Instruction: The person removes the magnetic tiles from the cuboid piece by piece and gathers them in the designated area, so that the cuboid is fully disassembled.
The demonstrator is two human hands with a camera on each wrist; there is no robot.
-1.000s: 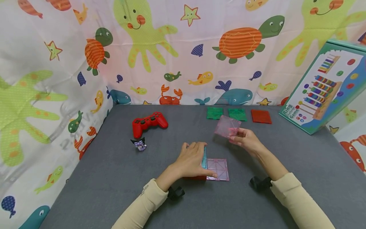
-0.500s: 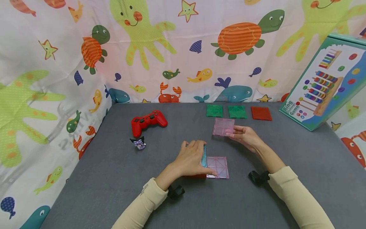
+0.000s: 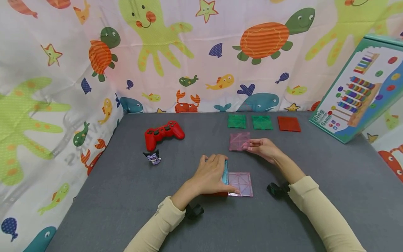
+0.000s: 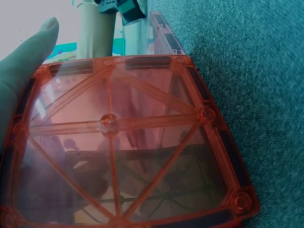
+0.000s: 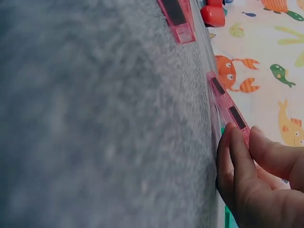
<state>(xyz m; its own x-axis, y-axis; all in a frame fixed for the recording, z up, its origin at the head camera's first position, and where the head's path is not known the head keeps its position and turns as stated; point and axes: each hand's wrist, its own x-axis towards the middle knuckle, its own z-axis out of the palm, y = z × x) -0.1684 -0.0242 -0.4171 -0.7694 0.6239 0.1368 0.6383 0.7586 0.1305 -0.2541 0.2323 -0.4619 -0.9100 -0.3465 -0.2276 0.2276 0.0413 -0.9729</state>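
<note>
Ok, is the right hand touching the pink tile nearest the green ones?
Touching. The right wrist view shows the right hand pinching the pink tile at its edge, between thumb and fingers.

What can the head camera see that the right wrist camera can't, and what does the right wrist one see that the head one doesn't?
Only the head view shows the left hand over the blue tile, the little toy figure and the Ring Game box.

Only the right wrist view shows the dark strips along the edge of the raised pink tile.

Both show the right hand pinching that tile, and a red crab on the patterned cloth.
</note>
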